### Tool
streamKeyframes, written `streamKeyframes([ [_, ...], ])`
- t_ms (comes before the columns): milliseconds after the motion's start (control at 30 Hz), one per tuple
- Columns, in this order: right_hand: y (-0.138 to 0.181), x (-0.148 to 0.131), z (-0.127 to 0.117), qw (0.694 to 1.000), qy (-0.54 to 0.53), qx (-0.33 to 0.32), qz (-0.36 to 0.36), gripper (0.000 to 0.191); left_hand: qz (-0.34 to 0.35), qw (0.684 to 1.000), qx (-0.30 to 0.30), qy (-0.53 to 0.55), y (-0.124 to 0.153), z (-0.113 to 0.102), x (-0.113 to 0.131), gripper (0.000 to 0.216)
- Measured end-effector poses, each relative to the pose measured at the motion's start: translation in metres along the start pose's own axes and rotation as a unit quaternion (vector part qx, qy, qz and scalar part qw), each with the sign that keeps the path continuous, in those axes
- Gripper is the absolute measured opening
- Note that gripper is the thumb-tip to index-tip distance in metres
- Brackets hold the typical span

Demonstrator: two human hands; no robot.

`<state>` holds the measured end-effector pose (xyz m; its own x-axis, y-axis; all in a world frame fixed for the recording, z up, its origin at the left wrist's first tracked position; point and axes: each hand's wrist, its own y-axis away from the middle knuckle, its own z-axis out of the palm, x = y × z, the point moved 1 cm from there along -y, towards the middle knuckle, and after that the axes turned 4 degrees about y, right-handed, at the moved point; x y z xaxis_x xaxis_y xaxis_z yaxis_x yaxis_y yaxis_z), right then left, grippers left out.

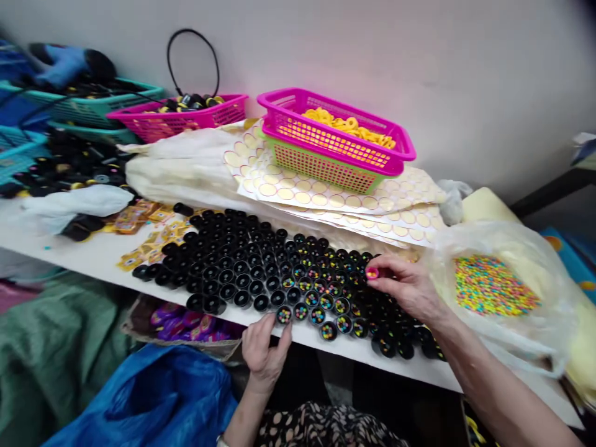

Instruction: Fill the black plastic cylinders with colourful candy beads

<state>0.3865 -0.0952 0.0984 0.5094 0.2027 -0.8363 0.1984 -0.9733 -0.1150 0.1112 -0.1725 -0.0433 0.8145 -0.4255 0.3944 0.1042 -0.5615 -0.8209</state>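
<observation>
My left hand [266,347] is at the table's front edge, with thumb and forefinger closed around a small black cup [284,315] holding colourful candy beads. Over the right part of the rows, my right hand [410,285] pinches a small pink cup [372,273] between thumb and fingertips; what is inside it is too small to make out. Many round black cups [241,267] stand packed together on the white table [344,349]. Those toward the right hold coloured beads, while the ones on the left show bare black insides. To the right lies an open clear bag of candy beads [496,285].
A pink basket [335,133] of yellow rings sits in a green one on sheets of round stickers [302,197]. Yellow packets [153,245] lie at left. Behind them are a second pink basket [186,118] and teal baskets [102,105]. Below hangs a blue bag [153,397].
</observation>
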Motion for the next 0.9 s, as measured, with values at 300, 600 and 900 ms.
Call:
streamKeyframes([
  [300, -0.065, -0.036, 0.084, 0.906, 0.344, -0.187, -0.163, 0.016, -0.027, 0.999, -0.021, 0.014, 0.005, -0.003, -0.001, 0.040],
  [600, -0.079, -0.046, 0.105, 0.802, 0.500, -0.237, -0.227, 0.011, -0.041, 0.998, -0.042, 0.017, 0.008, -0.003, -0.004, 0.039],
  [900, -0.078, -0.053, 0.113, 0.776, 0.525, -0.240, -0.256, 0.014, -0.044, 0.998, -0.042, 0.014, 0.004, -0.004, -0.002, 0.035],
])
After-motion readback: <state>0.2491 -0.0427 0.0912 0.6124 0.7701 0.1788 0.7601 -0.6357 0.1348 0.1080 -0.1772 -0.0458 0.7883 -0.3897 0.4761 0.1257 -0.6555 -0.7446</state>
